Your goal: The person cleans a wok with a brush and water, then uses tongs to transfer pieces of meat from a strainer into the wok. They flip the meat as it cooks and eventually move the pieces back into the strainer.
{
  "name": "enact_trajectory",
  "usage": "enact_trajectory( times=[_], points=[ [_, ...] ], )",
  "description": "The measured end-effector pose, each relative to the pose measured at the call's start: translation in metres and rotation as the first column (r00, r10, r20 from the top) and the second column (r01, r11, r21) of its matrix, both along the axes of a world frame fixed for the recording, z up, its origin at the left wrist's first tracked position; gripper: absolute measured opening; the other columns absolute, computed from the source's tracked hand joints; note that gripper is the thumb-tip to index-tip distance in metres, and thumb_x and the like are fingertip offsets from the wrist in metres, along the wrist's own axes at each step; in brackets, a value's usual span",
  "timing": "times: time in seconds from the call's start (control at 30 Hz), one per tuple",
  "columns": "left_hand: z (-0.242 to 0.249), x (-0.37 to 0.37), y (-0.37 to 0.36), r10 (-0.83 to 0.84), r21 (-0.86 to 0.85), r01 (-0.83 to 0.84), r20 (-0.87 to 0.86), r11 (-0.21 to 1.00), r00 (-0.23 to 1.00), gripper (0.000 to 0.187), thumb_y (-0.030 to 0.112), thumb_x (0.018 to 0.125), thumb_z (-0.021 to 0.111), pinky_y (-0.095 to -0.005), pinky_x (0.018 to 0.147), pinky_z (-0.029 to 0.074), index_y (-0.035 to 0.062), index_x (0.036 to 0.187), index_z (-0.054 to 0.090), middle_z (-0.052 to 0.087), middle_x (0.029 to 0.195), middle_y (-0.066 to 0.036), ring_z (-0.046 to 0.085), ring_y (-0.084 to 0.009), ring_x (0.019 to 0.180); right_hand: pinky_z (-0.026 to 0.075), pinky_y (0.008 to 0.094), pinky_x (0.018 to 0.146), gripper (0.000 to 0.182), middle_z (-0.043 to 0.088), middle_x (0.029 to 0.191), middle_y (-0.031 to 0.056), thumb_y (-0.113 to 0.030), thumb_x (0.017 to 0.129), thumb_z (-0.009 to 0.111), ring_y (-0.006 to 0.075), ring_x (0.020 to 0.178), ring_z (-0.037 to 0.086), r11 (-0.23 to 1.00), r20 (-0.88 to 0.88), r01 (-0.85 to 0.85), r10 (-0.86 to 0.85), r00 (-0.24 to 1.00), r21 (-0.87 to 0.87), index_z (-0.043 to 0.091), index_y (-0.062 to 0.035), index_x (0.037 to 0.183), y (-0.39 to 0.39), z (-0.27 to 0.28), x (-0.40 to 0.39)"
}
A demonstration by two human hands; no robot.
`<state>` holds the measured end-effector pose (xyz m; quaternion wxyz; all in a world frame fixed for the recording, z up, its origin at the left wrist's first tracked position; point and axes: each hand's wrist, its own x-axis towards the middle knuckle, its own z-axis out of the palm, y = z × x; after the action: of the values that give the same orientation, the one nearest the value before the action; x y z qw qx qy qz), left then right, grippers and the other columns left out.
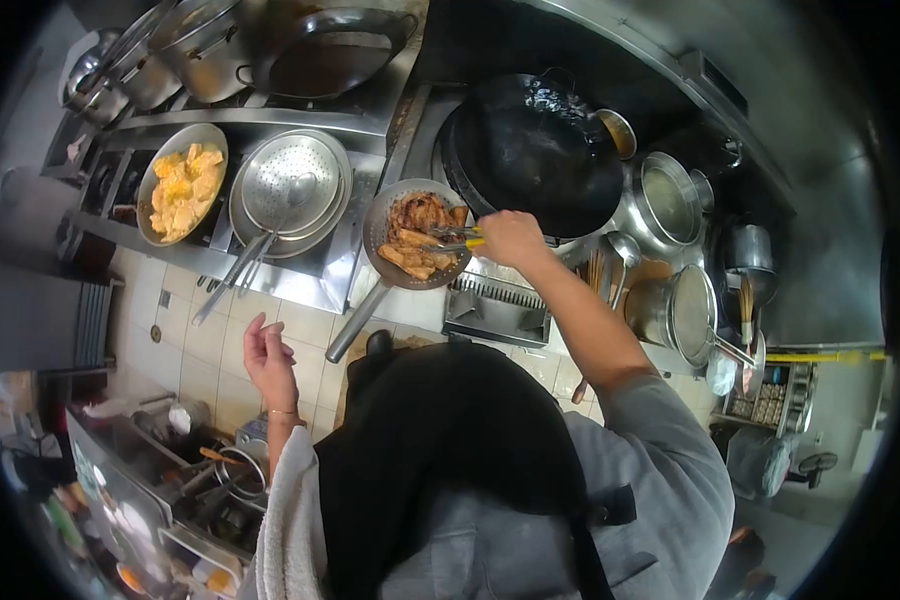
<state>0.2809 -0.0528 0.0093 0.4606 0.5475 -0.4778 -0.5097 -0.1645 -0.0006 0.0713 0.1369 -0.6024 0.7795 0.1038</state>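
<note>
My right hand (510,238) is closed around tongs (455,240) with yellow on their handle. The tips of the tongs reach into browned fried pieces (420,230) lying in a long-handled perforated strainer (378,210). That strainer rests on the steel counter, its handle pointing down toward my body. My left hand (270,360) is held in the air to the left of this handle, fingers loosely bent and apart, with nothing in it. Nearest to it are the handles of stacked perforated strainers (270,185) on the stove.
A pan (150,225) of yellow-coated pieces stands on the left burners. Behind are large pots (195,50) and a dark wide pan (335,65). A big black wok (535,150) sits ahead. To the right stand a metal pot (655,305) with a sieve (692,315), and a bowl (670,200).
</note>
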Motion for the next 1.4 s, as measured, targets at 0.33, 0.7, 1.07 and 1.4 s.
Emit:
enact_trajectory(
  times=[0.33,0.7,1.07,1.4],
  points=[
    [0.007,-0.037,0.082,0.175,-0.017,-0.174,0.051,0.985,0.983,0.036,0.014,0.107,0.063,-0.0192,0.054,0.041,0.0016,0.141,0.06,0.069,0.101,-0.002,0.054,-0.0044,0.066,0.06,0.0449,0.092,0.034,0.08,0.104,0.0133,-0.035,0.085,0.082,0.0329,0.103,0.076,0.992,0.201,-0.122,0.117,0.972,0.01,0.082,-0.0142,0.113,-0.001,0.013,-0.042],
    [-0.04,0.04,0.069,0.336,0.018,-0.339,0.097,0.941,0.937,0.034,0.011,0.104,0.066,-0.022,0.05,0.039,0.0025,0.136,0.061,0.061,0.09,0.0,0.052,-0.0054,0.062,0.057,0.046,0.096,0.043,0.079,0.112,0.0151,-0.042,0.087,0.083,0.0356,0.107,0.074,0.835,0.08,0.443,-0.442,0.893,-0.326,0.081,-0.0158,0.121,0.077,0.111,-0.15],
    [-0.075,0.075,0.074,0.3,0.101,-0.314,0.136,0.944,0.944,0.035,0.015,0.104,0.065,-0.0224,0.047,0.038,0.0007,0.136,0.06,0.059,0.091,-0.001,0.053,-0.007,0.06,0.061,0.044,0.096,0.033,0.079,0.115,0.018,-0.03,0.104,0.055,0.0353,0.111,0.077,0.74,-0.129,0.577,-0.646,0.752,-0.345,0.078,-0.0077,0.114,-0.038,-0.044,-0.186],
    [-0.132,0.137,0.106,0.341,0.14,-0.365,0.169,0.92,0.925,0.034,0.014,0.105,0.065,-0.025,0.051,0.042,-0.0001,0.135,0.06,0.064,0.098,-0.004,0.053,-0.0072,0.061,0.062,0.0469,0.089,0.049,0.076,0.112,0.0171,-0.049,0.09,0.079,0.0341,0.103,0.077,0.757,-0.053,0.455,-0.539,0.841,-0.469,0.072,-0.0066,0.114,0.006,-0.006,-0.115]
  ],
)
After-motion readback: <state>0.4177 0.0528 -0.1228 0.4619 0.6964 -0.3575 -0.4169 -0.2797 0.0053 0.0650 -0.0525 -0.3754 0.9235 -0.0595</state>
